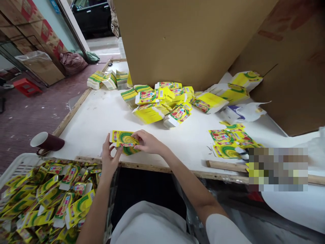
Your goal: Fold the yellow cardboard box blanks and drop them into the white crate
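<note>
Near the table's front edge, a yellow and green printed carton (122,136) is between my two hands. My left hand (111,154) grips its left end, with the thumb below and the fingers along the side. The fingers of my right hand (147,142) close on its right end. Part of the carton is hidden behind the fingers, so I cannot tell whether both its ends are folded. Beyond it lie stacks of flat, unfolded cartons (149,113) of the same print.
A basket (19,159) heaped with cartons stands at the lower left, below a maroon mug (53,142). Large cardboard boxes (177,40) wall off the back. On the right, a person works by more flat cartons (223,137) and a wooden strip (223,166).
</note>
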`<state>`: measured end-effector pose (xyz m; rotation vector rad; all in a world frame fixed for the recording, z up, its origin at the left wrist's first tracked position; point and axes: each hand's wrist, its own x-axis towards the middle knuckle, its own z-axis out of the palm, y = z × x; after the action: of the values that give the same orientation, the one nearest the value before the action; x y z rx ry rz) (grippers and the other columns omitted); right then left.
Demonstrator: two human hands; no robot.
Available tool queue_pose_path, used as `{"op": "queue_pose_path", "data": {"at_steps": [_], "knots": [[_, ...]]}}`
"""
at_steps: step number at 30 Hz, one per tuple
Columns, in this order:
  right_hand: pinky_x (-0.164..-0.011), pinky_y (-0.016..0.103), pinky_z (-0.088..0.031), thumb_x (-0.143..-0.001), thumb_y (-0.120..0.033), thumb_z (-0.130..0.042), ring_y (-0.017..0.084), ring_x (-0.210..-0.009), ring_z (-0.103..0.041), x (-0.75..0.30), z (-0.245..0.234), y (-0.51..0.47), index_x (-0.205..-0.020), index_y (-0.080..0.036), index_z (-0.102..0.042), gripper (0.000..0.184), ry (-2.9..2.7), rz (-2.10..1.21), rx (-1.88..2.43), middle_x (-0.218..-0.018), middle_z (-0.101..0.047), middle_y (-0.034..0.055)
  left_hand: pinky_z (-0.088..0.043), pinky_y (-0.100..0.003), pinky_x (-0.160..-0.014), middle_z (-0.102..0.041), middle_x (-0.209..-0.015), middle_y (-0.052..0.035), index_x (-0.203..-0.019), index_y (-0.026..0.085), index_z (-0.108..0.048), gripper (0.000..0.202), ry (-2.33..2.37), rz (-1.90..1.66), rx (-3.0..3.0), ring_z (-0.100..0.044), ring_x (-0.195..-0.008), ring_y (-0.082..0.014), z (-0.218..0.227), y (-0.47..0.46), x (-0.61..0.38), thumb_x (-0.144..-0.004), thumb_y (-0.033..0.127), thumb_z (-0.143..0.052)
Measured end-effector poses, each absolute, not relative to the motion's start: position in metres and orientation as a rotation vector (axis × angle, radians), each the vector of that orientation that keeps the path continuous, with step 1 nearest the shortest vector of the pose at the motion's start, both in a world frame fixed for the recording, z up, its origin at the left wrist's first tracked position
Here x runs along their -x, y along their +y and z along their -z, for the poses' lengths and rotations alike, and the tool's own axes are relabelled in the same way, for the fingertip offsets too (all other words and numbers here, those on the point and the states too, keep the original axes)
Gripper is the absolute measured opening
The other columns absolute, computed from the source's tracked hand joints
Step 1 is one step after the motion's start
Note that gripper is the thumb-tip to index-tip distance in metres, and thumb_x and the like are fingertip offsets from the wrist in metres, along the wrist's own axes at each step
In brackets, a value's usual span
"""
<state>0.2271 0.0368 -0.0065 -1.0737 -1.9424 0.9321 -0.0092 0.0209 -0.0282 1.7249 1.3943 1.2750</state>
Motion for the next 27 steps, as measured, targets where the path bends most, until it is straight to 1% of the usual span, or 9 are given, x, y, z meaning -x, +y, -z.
{"op": "queue_pose_path", "data": {"at_steps": [9,14,19,24,27], "knots": [[-0.085,0.036,-0.049,-0.078,-0.018,-0.078,0.021,-0.093,-0.056,-0.228,0.006,0.037,-0.115,-0.017,-0.060,0.042,-1.952,-0.938,1.059,-0.098,-0.059,0.0037,-0.055,-0.035,-0.096,-0.057,-0.121,-0.0078,-0.157,0.032,-0.039,0.079,1.376,-1.292,-1.719,-0.057,-0.113,-0.0205,0.031,0.021,0.008,-0.086,0.041,-0.073],[-0.084,0.036,-0.049,-0.077,-0.017,-0.079,0.021,-0.092,-0.056,-0.227,0.006,0.037,-0.115,-0.018,-0.061,0.042,-1.946,-0.937,1.070,-0.098,-0.059,0.0032,-0.053,-0.036,-0.099,-0.057,-0.125,-0.0084,-0.157,0.032,-0.039,0.081,1.364,-1.273,-1.692,-0.056,-0.116,-0.0212,0.031,0.020,0.010,-0.084,0.038,-0.074],[-0.082,0.034,-0.047,-0.077,-0.014,-0.078,0.020,-0.090,-0.054,-0.225,0.004,0.034,-0.114,-0.018,-0.061,0.041,-1.967,-0.905,1.088,-0.095,-0.057,0.0019,-0.052,-0.038,-0.101,-0.055,-0.137,-0.0084,-0.151,0.033,-0.045,0.076,1.379,-1.321,-1.552,-0.055,-0.122,-0.0238,0.036,0.019,0.005,-0.081,0.033,-0.074],[-0.082,0.033,-0.046,-0.074,-0.015,-0.083,0.019,-0.088,-0.052,-0.222,0.004,0.034,-0.112,-0.017,-0.062,0.043,-1.977,-0.881,1.119,-0.091,-0.053,0.0001,-0.048,-0.038,-0.104,-0.056,-0.137,-0.0082,-0.147,0.032,-0.045,0.070,1.364,-1.404,-1.429,-0.055,-0.127,-0.0248,0.038,0.018,-0.007,-0.081,0.028,-0.070],[-0.081,0.034,-0.045,-0.075,-0.015,-0.082,0.019,-0.086,-0.051,-0.222,0.005,0.034,-0.111,-0.018,-0.062,0.041,-1.974,-0.880,1.131,-0.093,-0.052,0.0003,-0.048,-0.037,-0.105,-0.056,-0.138,-0.0082,-0.146,0.032,-0.045,0.069,1.369,-1.419,-1.394,-0.054,-0.129,-0.0243,0.037,0.017,-0.011,-0.081,0.026,-0.069]]}}
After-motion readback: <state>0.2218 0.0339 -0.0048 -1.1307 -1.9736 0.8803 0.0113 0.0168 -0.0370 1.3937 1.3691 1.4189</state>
